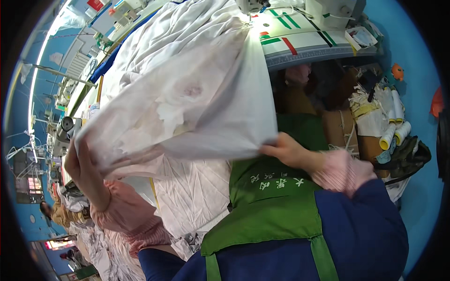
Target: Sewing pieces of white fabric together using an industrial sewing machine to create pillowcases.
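Observation:
A large pale fabric sheet (220, 112) with a faint floral pattern is stretched between my two hands, its middle blurred by motion. At its left edge, my left hand (80, 161) is raised with the fingers closed on the cloth. On the other side, my right hand (289, 151) pinches the near corner in front of my green apron (276, 182). The sheet's far end runs up to the lit needle area of a sewing machine (248, 5), where the exact contact is too bright to make out.
More gathered white cloth (154, 33) covers the table to the far left. Colored tape strips mark the machine table (300, 35). Thread cones (388, 136), a cardboard box (340, 129) and a dark bag (410, 159) sit on the right. Another person (58, 213) is far left.

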The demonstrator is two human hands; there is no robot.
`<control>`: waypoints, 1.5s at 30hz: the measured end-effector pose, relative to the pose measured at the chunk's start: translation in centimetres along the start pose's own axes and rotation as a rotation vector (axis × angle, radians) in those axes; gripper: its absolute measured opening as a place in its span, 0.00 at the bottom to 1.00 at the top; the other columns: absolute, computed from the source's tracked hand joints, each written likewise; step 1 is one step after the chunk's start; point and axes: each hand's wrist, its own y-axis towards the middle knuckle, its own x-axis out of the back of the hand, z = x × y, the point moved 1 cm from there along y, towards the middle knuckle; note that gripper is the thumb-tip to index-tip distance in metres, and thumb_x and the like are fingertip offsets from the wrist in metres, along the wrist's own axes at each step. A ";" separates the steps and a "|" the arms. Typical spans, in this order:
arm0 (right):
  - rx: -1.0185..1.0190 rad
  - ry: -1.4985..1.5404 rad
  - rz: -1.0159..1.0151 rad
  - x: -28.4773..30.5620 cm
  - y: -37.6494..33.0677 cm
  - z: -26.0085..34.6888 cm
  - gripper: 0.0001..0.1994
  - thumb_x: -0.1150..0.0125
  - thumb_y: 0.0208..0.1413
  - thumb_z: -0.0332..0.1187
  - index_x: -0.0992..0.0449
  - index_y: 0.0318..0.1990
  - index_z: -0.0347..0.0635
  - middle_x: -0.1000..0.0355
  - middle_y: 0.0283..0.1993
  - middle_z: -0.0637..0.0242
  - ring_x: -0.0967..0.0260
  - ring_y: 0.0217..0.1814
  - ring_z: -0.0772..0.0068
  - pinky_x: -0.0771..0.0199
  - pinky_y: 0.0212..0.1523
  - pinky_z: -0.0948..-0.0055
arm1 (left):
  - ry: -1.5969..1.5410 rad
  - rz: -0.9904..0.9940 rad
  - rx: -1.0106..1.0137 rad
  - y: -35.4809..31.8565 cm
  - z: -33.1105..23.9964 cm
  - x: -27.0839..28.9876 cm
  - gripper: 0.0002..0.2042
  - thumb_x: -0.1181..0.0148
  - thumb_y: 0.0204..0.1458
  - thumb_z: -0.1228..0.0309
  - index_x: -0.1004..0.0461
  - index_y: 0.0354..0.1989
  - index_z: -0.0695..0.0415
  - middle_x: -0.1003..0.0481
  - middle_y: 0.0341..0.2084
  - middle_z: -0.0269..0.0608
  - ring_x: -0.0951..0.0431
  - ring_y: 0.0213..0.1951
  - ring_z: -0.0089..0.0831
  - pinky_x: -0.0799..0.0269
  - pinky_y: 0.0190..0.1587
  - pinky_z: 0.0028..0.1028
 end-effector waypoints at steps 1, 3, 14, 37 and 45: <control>-0.005 0.250 -0.091 0.1 -2.7 0.7 0.10 0.43 0.61 0.30 0.22 0.43 0.32 0.24 0.37 0.73 0.32 0.40 0.84 0.32 0.44 0.77 | 0.062 -0.055 0.021 -1.1 -1.2 0.2 0.12 0.46 0.62 0.67 0.20 0.37 0.63 0.34 0.19 0.24 0.39 0.20 0.15 0.46 0.22 0.20; -0.054 0.368 -0.055 0.3 -5.2 1.2 0.11 0.44 0.63 0.29 0.23 0.48 0.32 0.23 0.45 0.68 0.29 0.47 0.80 0.31 0.52 0.77 | -0.077 0.624 -0.812 -2.8 -5.0 -0.3 0.07 0.40 0.51 0.71 0.22 0.29 0.63 0.27 0.24 0.36 0.22 0.30 0.32 0.28 0.32 0.27; -0.101 0.398 0.007 -0.9 -8.3 1.4 0.14 0.46 0.66 0.36 0.24 0.49 0.34 0.24 0.40 0.73 0.32 0.41 0.86 0.31 0.44 0.81 | -0.451 1.476 -1.123 -17.2 -11.5 -13.1 0.14 0.38 0.48 0.68 0.36 0.18 0.55 0.37 0.15 0.35 0.32 0.13 0.33 0.36 0.15 0.31; 0.390 -0.485 -0.079 5.6 -8.8 5.5 0.06 0.36 0.49 0.31 0.24 0.30 0.38 0.24 0.33 0.58 0.27 0.31 0.58 0.27 0.32 0.66 | -0.374 1.273 -1.238 -15.4 -12.1 -23.6 0.09 0.39 0.36 0.71 0.35 0.19 0.57 0.36 0.22 0.37 0.28 0.24 0.34 0.30 0.24 0.33; 0.832 -0.925 -0.301 9.5 -4.0 2.5 0.09 0.37 0.36 0.25 0.22 0.31 0.38 0.25 0.33 0.65 0.27 0.33 0.66 0.24 0.30 0.72 | -0.695 1.386 -0.812 -11.7 -11.6 -27.7 0.07 0.40 0.40 0.78 0.26 0.31 0.58 0.27 0.29 0.42 0.24 0.29 0.42 0.28 0.30 0.33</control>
